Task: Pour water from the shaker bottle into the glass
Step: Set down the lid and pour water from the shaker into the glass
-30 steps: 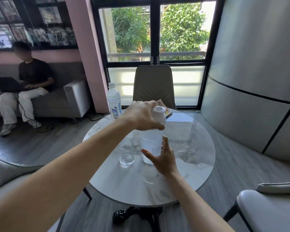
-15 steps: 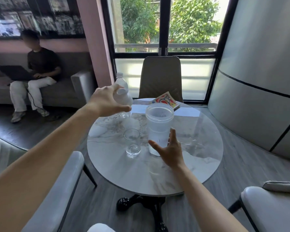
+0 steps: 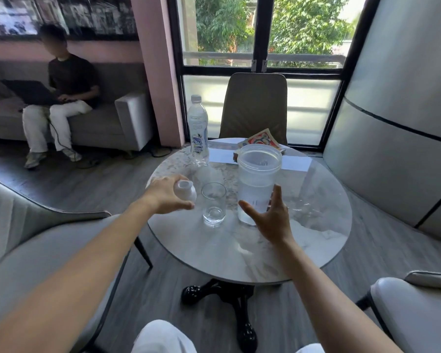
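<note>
A translucent shaker bottle (image 3: 258, 179) stands uncapped and upright on the round marble table (image 3: 303, 240), water in its lower half. Just left of it stands a clear glass (image 3: 213, 203), which looks empty. My left hand (image 3: 167, 194) is low over the table left of the glass, closed around the white shaker lid (image 3: 185, 191). My right hand (image 3: 271, 219) is spread with fingers apart in front of the shaker's base, close to it, holding nothing.
A plastic water bottle (image 3: 197, 131) stands at the table's far left edge, a colourful book (image 3: 261, 142) on white paper at the back. A brown chair (image 3: 253, 108) faces me; grey armchairs flank me. A person sits on a sofa (image 3: 127, 118) at left.
My left hand took the lid off the shaker, carried it left, then down to the table beside the glass. My right hand stayed in front of the shaker's base.
</note>
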